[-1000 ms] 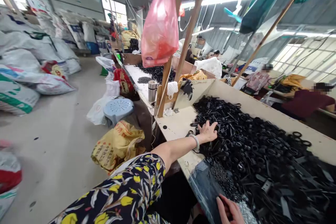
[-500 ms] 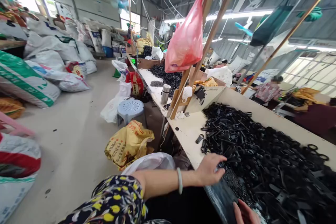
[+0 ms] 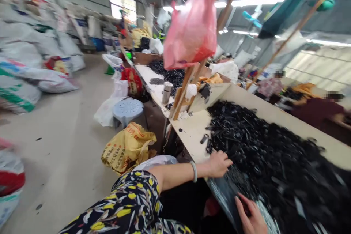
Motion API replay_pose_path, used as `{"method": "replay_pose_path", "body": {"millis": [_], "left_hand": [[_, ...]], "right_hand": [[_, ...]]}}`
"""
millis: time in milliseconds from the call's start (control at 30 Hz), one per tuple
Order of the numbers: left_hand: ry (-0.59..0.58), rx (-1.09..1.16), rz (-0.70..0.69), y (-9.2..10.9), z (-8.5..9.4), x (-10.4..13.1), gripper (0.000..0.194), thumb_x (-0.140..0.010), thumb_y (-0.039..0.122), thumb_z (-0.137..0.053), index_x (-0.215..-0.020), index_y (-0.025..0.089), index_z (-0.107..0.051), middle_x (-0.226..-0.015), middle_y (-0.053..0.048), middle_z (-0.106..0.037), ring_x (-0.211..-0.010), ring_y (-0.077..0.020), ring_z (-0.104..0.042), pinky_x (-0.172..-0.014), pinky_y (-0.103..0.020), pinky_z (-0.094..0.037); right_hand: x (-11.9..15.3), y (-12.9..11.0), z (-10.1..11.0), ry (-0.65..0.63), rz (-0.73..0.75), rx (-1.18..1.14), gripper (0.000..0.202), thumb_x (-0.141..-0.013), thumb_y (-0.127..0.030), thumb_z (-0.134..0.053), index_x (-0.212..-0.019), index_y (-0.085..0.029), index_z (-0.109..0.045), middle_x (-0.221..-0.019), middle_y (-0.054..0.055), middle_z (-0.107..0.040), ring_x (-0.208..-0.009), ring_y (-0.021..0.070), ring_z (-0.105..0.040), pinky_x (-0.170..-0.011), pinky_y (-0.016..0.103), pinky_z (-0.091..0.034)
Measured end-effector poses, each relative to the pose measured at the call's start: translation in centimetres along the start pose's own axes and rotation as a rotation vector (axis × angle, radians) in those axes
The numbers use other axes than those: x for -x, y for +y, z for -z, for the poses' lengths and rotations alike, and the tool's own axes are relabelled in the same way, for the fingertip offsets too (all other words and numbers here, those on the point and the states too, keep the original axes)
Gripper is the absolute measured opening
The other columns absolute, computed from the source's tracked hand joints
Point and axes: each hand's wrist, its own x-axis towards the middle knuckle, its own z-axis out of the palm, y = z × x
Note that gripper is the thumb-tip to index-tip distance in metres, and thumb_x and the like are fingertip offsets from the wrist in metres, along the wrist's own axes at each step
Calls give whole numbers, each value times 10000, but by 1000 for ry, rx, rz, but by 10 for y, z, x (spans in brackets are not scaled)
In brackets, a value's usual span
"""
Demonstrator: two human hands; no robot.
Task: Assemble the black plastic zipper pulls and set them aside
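One heap of small black parts [image 3: 263, 146] on your cream, board-walled counter [image 3: 194, 134]; left hand [image 3: 220, 164] at heap's 8 o'clock, right hand [image 3: 251, 215] at 7. Can't tell if either grip's closed.

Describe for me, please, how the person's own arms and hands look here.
The left arm has a short, dark sleeve printed with yellow flowers and whitish leaves, and a pale, rounded bangle near the wrist. The left hand and right hand are both ungloved. The rest of the right arm is out of view.
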Motion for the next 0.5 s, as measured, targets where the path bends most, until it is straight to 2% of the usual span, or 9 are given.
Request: {"method": "replay_pose_path", "body": {"millis": [67, 100, 200, 300, 400, 500], "left_hand": [[-30, 25, 32, -4, 7, -12, 94, -902, 239, -685, -975, 205, -733, -1076, -124, -662, -1063, -280, -601, -926, -420, -488], [-50, 53, 21, -9, 6, -17, 85, -910, 219, -673, -967, 195, -731, -1067, -126, -658, -1060, -280, -597, -936, -424, -481], [-52, 126, 36, -29, -3, -25, 193, -972, 183, -576, -1089, 191, -730, -1091, -117, -664, -1088, -268, -588, -981, -413, -464], [11, 159, 83, -43, -9, -14, 311, -1031, 147, -431, -1147, 181, -717, -1079, -104, -668, -1074, -237, -593, -984, -379, -459], [59, 167, 104, -42, -9, 3, 338, -1041, 148, -399, -1130, 170, -724, -1066, -106, -671, -1047, -231, -598, -957, -368, -463], [34, 167, 67, -31, -13, 3, 277, -1020, 198, -497, -1158, 200, -738, -1068, -107, -668, -1072, -258, -581, -982, -411, -442]], "right_hand": [[5, -9, 4, -18, -6, -6, 648, -782, -797, -643, -991, -209, -818, -981, 112, -768, -800, 274, -707, -783, 424, -583], [7, -13, 4, -27, -6, -10, 648, -816, -782, -625, -1017, -194, -810, -975, 109, -757, -794, 258, -691, -777, 412, -571], [7, -18, 5, -40, -32, -31, 579, -905, -709, -604, -1082, -191, -792, -927, 80, -718, -773, 215, -648, -779, 378, -541], [9, -16, 3, -13, -55, -52, 526, -932, -671, -614, -1086, -199, -789, -906, 66, -697, -759, 197, -622, -764, 359, -527], [11, -13, 1, 15, -51, -93, 476, -947, -630, -630, -1085, -202, -787, -913, 63, -692, -757, 188, -610, -756, 349, -530], [11, -14, 2, 16, -39, -109, 431, -948, -599, -647, -1073, -211, -786, -901, 56, -687, -745, 183, -597, -745, 346, -530]]}}
